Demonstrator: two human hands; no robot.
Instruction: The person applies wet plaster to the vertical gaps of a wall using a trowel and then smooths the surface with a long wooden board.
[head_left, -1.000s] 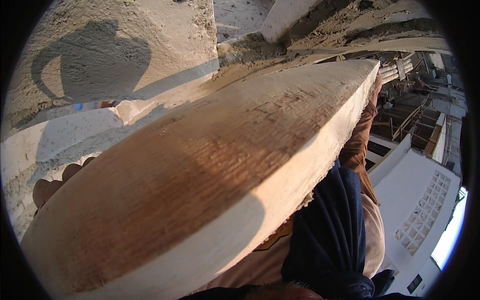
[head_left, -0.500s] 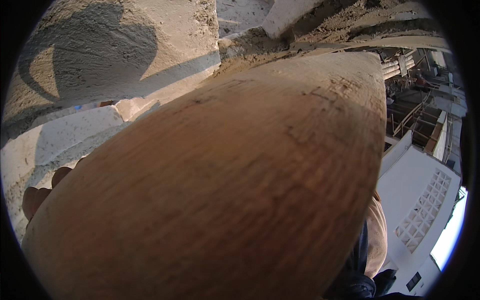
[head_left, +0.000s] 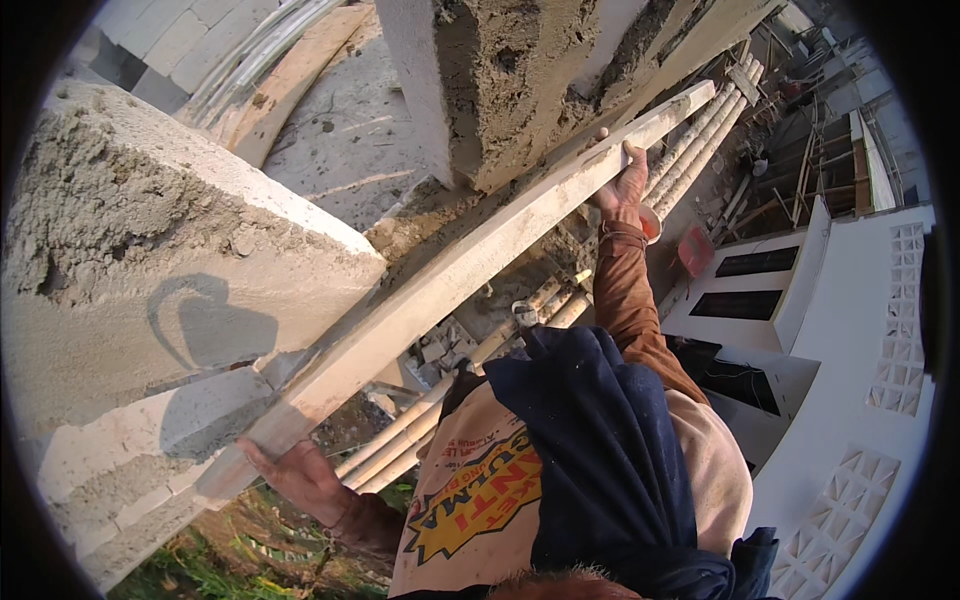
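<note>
A long pale wooden plank [head_left: 450, 262] runs diagonally from lower left to upper right, its length lying along the face of the masonry. Near its lower-left end my left hand [head_left: 300, 478] grips the lower edge; the thumb lies on the front face, and the other fingers are partly hidden. Toward the upper-right end, my right hand [head_left: 625, 185] is closed round the plank, with fingertips showing over the top edge. Behind the plank stand a rough mortar-smeared block wall [head_left: 200, 270] and a plastered column [head_left: 515, 85].
Several bamboo poles [head_left: 705, 130] extend below and beyond the wall. A small bucket [head_left: 650, 225] hangs or stands by my right wrist; which, I cannot tell. Far below are a red wheelbarrow-like object [head_left: 695, 250], a white building [head_left: 850, 330] and green plants [head_left: 190, 565].
The plank filled most of the view close up; now it is farther from me, against the masonry. Both hands and forearms have come into clear sight on it.
</note>
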